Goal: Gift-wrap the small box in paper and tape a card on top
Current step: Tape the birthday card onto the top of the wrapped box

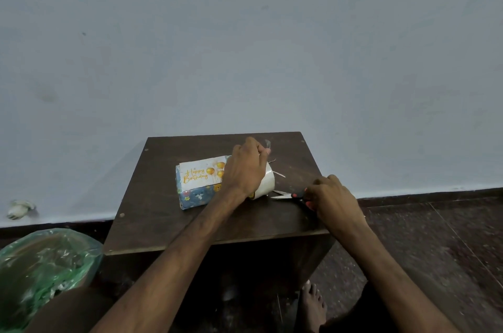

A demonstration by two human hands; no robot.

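Observation:
A small box (195,196) wrapped in blue patterned paper lies on the dark wooden table (168,223). A white "Happy Birthday" card (201,172) with gold balloons lies on its top. My left hand (246,166) covers the box's right end and grips a roll of clear tape (265,183), a strip of tape pulled up between its fingers. My right hand (330,196) rests on the table to the right and holds the black-handled scissors (285,194), whose blades point left toward the tape roll.
The table stands against a pale grey wall (245,46). A bin lined with a green plastic bag (43,270) stands on the floor at the left. My bare foot (311,305) is on the dark floor beneath the table's right side. Small paper scraps (279,173) lie behind the roll.

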